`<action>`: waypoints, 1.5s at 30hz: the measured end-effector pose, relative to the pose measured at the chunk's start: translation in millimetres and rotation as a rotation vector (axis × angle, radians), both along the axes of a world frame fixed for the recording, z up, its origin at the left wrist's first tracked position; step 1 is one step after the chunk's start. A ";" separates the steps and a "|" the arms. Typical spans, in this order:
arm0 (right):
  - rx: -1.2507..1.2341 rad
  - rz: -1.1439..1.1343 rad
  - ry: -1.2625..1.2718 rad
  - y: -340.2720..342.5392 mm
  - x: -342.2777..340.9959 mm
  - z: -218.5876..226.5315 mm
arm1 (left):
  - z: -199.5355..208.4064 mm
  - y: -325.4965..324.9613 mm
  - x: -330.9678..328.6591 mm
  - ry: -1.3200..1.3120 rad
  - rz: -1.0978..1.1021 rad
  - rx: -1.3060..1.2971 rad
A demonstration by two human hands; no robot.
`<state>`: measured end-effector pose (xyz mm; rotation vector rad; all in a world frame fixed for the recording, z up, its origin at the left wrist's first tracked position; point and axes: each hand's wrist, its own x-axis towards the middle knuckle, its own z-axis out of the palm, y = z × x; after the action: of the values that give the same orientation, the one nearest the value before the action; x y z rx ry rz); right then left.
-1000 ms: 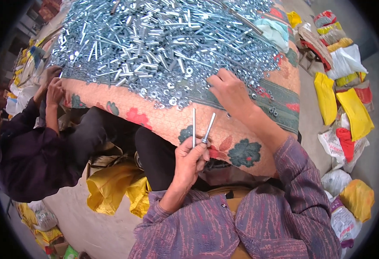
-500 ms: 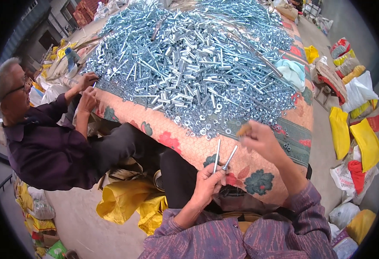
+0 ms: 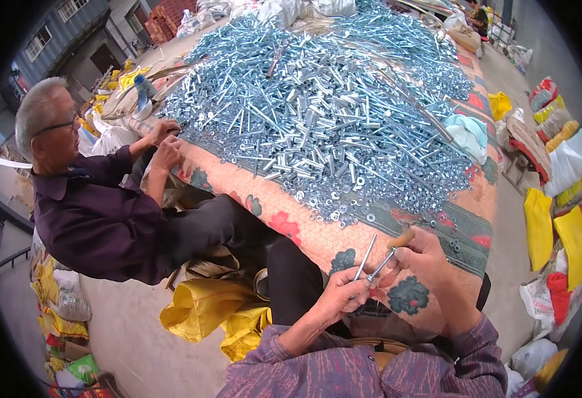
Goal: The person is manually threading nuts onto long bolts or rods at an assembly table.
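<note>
My left hand [image 3: 345, 292] is closed around the lower ends of two slim metal pieces, a plain rod [image 3: 366, 256] and a bolt [image 3: 381, 266] with a wider ring near my fingertips. Both slant upward over the near edge of the table. My right hand [image 3: 429, 257] is pinched at the bolt's upper end; anything small between its fingertips is too small to make out. A tan cover [image 3: 402, 237] sits on its index finger. Beyond my hands lies a big heap of metal tubes and rods [image 3: 324, 106], with loose washers [image 3: 344, 207] along its near side.
A flowered cloth [image 3: 274, 222] covers the table. At the left a co-worker [image 3: 98, 199] sits with both hands at the heap's edge. A pale blue cloth [image 3: 467, 136] lies at the right. Yellow sacks [image 3: 205, 308] are on the floor, with more bags [image 3: 570, 245] along the right wall.
My right hand has come down from the near edge of the heap to the bolt's tip. My left hand still holds both pieces. The whole view has shifted a little.
</note>
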<state>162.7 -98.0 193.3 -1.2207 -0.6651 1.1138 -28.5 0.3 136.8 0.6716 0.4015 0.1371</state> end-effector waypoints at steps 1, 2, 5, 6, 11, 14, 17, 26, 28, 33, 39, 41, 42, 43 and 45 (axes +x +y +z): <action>-0.007 -0.005 0.028 -0.9 -2.8 0.9 | -0.3 1.1 -0.3 -0.009 -0.027 -0.015; -0.002 0.000 0.028 -1.9 -9.2 3.4 | -0.4 1.3 0.4 -0.034 -0.038 -0.053; -0.053 0.070 0.032 -3.0 -25.6 7.4 | 3.7 4.4 4.2 -0.086 -0.034 -0.065; -0.030 0.049 0.022 -3.6 -26.2 5.9 | 5.2 5.7 5.7 -0.088 -0.033 -0.065; -0.005 0.010 -0.038 -6.2 -18.4 22.8 | 6.8 8.6 3.2 -0.051 0.020 0.169; 0.126 -0.087 -0.139 -4.0 -10.4 35.6 | 7.4 11.9 -2.1 -0.038 0.059 0.115; 0.062 0.063 -0.179 -4.6 -15.4 15.8 | 11.8 7.7 3.7 -0.002 0.049 0.073; -0.066 0.194 -0.468 17.0 -1.2 24.6 | 1.7 5.7 9.9 -0.010 0.121 0.074; -0.059 0.323 -0.680 30.8 16.2 37.6 | 1.3 9.8 10.1 -0.095 0.147 0.036; -0.018 0.153 -0.776 122.4 71.6 91.9 | 4.9 17.2 0.6 -0.164 0.244 -0.004; 0.157 0.027 -1.257 228.4 132.0 97.3 | 13.4 10.1 3.7 -0.101 0.258 0.003; 0.130 0.047 -1.308 234.3 126.1 101.1 | 12.4 11.0 5.2 -0.134 0.268 -0.029; 0.088 0.053 -1.333 234.5 120.4 102.2 | 12.4 11.8 4.9 -0.133 0.268 -0.032; 0.044 0.057 -1.359 233.2 117.7 102.8 | 12.5 13.0 4.6 -0.139 0.274 -0.044; 0.038 0.085 -1.349 229.3 119.6 93.2 | 12.2 13.8 3.3 -0.145 0.268 -0.066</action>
<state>282.3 131.3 286.4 -1.8491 -1.7216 0.1759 -25.2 14.1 148.9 0.5374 0.3529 0.4226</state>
